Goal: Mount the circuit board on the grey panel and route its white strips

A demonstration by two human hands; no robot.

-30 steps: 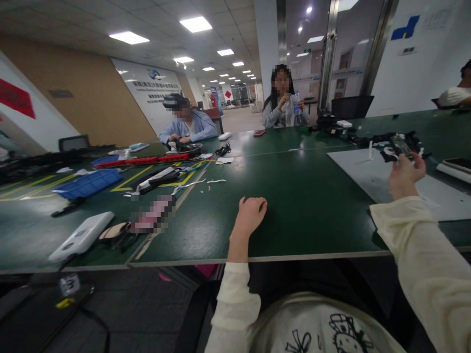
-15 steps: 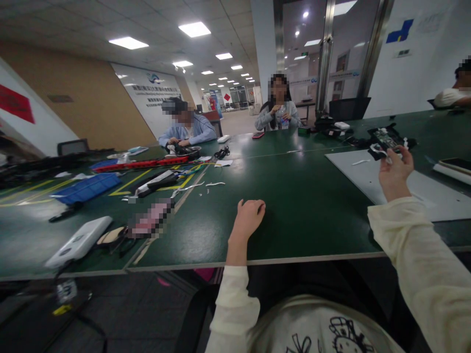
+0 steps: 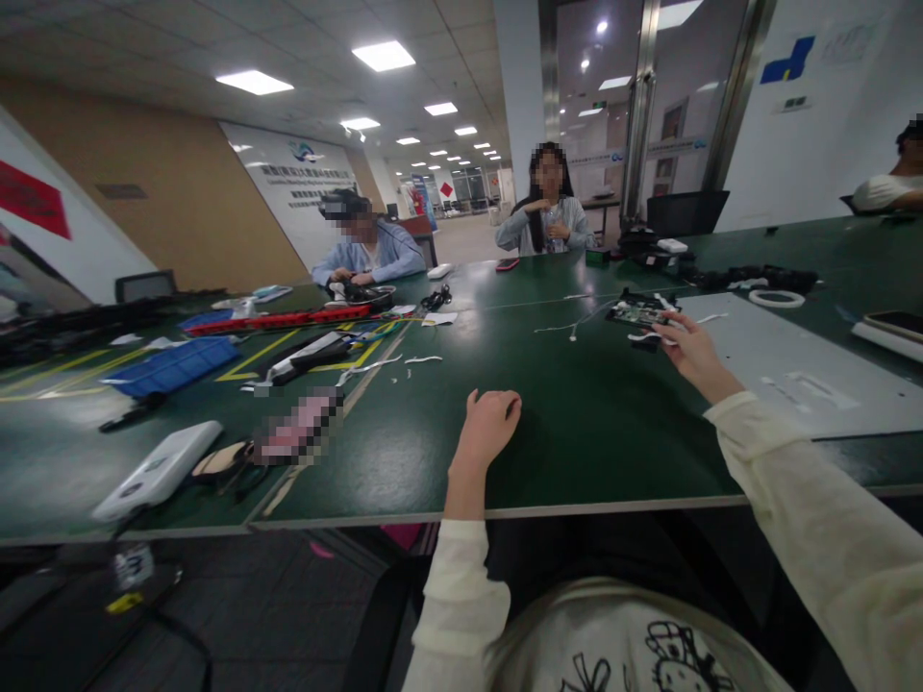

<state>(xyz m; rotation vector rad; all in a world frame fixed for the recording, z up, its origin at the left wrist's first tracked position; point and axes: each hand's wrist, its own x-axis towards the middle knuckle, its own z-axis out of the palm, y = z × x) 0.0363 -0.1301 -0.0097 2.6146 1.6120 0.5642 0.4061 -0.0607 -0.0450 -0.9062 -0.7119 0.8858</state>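
Observation:
My right hand point(image 3: 692, 351) pinches the near edge of a circuit board point(image 3: 638, 311) in a dark housing, holding it above the table. Thin wires point(image 3: 573, 332) with a small white connector trail from the board's left side, and a white strip hangs close to my fingers. Resting near the table's front edge, my left hand point(image 3: 490, 423) has its fingers curled in, with nothing seen in them. To the right of the board lies a white sheet point(image 3: 814, 365) with loose white strips on it. A white ring point(image 3: 777, 299) sits at the sheet's far edge.
On the green table point(image 3: 404, 461), a blue tray point(image 3: 173, 365), a pink phone point(image 3: 301, 428) and a white power bank point(image 3: 159, 469) lie to the left. Dark strap-like parts point(image 3: 764, 279) lie at the back right. Two people sit across the table, another at far right.
My right hand has moved left with the circuit board, away from over the white sheet. The trailing wires and white ring now show. My left hand has stayed in place.

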